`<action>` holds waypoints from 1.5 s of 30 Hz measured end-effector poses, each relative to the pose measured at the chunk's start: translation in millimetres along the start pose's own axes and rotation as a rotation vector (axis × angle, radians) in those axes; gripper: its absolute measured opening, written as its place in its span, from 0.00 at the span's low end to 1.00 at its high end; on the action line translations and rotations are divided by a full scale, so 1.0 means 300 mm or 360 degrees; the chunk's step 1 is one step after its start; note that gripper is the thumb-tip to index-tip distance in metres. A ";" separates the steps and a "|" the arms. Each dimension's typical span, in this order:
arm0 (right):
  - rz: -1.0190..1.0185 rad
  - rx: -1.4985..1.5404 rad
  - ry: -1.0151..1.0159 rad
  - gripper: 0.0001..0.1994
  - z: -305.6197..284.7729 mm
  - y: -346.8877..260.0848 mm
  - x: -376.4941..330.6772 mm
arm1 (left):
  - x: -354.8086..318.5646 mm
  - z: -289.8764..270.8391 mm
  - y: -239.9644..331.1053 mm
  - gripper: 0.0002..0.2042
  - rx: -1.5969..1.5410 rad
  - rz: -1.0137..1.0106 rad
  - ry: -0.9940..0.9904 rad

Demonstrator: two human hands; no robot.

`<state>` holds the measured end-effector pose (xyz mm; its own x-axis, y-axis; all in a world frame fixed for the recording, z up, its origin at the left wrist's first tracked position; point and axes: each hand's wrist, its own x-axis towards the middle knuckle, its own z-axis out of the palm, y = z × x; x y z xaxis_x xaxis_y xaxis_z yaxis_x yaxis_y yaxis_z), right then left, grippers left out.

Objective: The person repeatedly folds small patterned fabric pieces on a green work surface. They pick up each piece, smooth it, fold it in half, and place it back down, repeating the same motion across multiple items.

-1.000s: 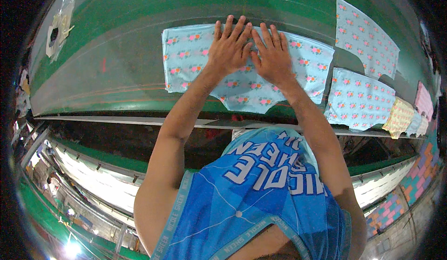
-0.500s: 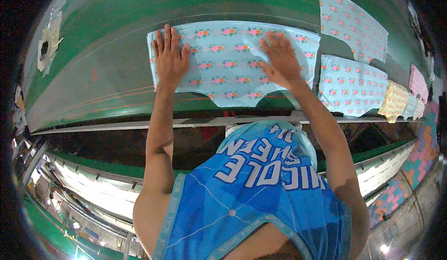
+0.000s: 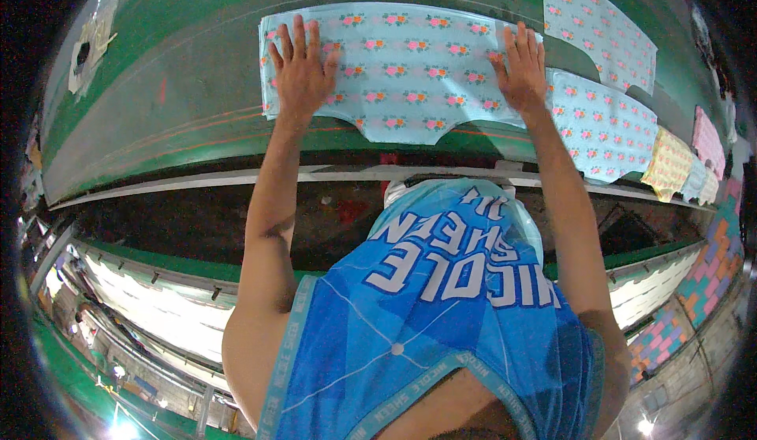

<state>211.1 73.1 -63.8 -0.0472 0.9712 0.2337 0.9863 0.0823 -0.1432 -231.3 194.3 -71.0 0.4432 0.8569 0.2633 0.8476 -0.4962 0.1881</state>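
Observation:
Before me a stack of light blue floral fabric pieces [image 3: 410,69] lies flat on the long green table [image 3: 197,54]. Each piece is cut with a straight far edge and a narrower tab on the near side. My left hand [image 3: 303,73] rests flat on the stack's left end, fingers spread and pointing away. At the right end, my right hand [image 3: 522,73] lies flat too, its fingers stretched toward the far right corner. Neither hand grips the cloth.
Right of the stack lie more blue floral pieces [image 3: 603,121], with another blue piece [image 3: 599,30] beyond. Farther right are a yellow floral stack [image 3: 669,164] and a pink one [image 3: 710,140]. A pale rail [image 3: 158,188] runs along the near table edge. Tape patches [image 3: 87,57] stick at far left.
My right hand has slid right, from the cloth's inner part to its right end. My left hand has shifted slightly right. The stack now appears higher in the view.

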 end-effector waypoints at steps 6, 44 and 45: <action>0.0228 0.0043 -0.0103 0.38 -0.025 -0.037 -0.252 | -0.273 -0.056 -0.015 0.39 0.0062 -0.0357 -0.0062; 0.0099 0.0080 -0.0250 0.16 -0.232 0.053 -0.467 | -0.482 -0.128 -0.217 0.17 -0.0497 -0.1294 0.0256; 0.0096 0.0091 -0.0246 0.16 -0.241 0.022 -0.459 | -0.497 -0.123 -0.229 0.17 -0.0462 -0.1327 0.0241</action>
<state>235.7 -76.4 -27.3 -0.0165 0.9972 0.0732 0.9776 0.0315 -0.2081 -366.4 95.5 -88.2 -0.3443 0.9374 0.0519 0.7605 0.2461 0.6008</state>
